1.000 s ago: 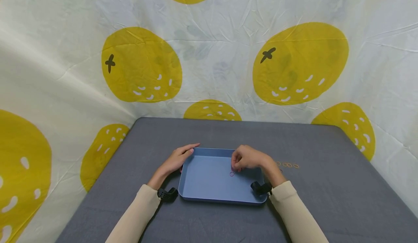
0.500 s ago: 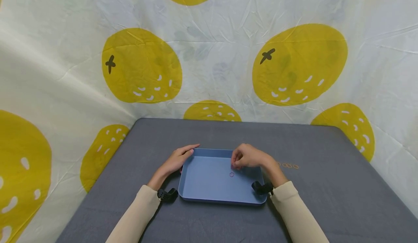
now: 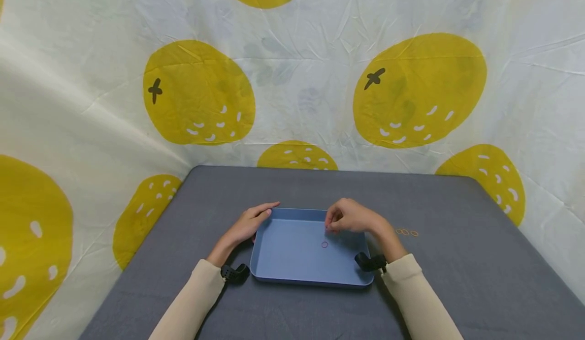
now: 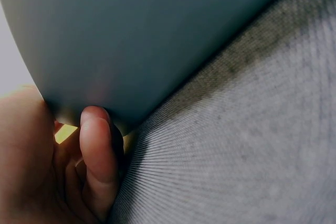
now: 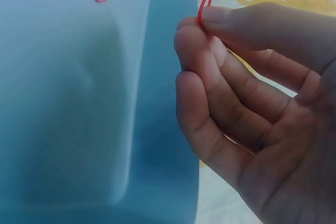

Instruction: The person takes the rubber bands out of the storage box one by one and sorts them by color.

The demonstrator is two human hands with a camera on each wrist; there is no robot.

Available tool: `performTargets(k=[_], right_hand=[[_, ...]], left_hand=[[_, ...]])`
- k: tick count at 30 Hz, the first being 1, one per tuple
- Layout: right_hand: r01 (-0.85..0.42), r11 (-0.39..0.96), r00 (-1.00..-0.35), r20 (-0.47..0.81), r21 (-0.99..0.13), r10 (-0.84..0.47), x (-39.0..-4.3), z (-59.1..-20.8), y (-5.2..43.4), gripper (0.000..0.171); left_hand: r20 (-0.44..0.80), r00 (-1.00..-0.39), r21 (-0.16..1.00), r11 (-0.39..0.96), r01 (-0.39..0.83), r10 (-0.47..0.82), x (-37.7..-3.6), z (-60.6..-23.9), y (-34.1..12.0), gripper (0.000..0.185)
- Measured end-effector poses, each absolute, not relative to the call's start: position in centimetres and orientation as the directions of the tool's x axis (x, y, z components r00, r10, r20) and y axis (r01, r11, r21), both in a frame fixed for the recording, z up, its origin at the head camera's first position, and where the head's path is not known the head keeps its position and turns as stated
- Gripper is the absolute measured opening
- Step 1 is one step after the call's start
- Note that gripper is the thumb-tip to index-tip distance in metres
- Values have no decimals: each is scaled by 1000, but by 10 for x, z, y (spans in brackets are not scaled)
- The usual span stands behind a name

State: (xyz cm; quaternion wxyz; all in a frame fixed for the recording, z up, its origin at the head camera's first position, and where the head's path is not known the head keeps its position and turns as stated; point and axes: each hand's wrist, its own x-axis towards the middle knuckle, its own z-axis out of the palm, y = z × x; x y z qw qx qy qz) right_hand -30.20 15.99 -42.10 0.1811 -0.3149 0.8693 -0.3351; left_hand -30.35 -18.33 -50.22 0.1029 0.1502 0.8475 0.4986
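Note:
My right hand (image 3: 352, 216) pinches a small red rubber band (image 5: 206, 4) between thumb and fingertips, above the far right part of a shallow blue tray (image 3: 292, 253). A second red rubber band (image 3: 324, 244) lies on the tray floor, just below that hand. My left hand (image 3: 247, 224) grips the tray's far left corner, its thumb at the rim. In the left wrist view, a curled finger (image 4: 98, 145) touches the tray's outer wall (image 4: 142, 35); part of that hand's hold is hidden.
Several orange rubber bands (image 3: 405, 232) lie in a row on the grey cloth-covered table (image 3: 457, 279), right of the tray. A white curtain (image 3: 301, 96) with yellow fruit prints hangs behind and beside the table.
My right hand has risen slightly and shifted a little right, away from the red rubber band on the tray floor. My left hand and the tray stay put.

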Motion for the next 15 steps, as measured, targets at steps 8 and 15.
performTargets(k=[8,15], right_hand=[[-422,594,-753,-100,-685,-650,-299,-416,163,13],[-450,566,-736,-71,-691,-673,-297,-409,170,10]], left_hand=[[-25,-930,876,456,157,367,-304,-503,-183,40],[-24,-929,882,445,155,370,-304,-503,-185,40]])
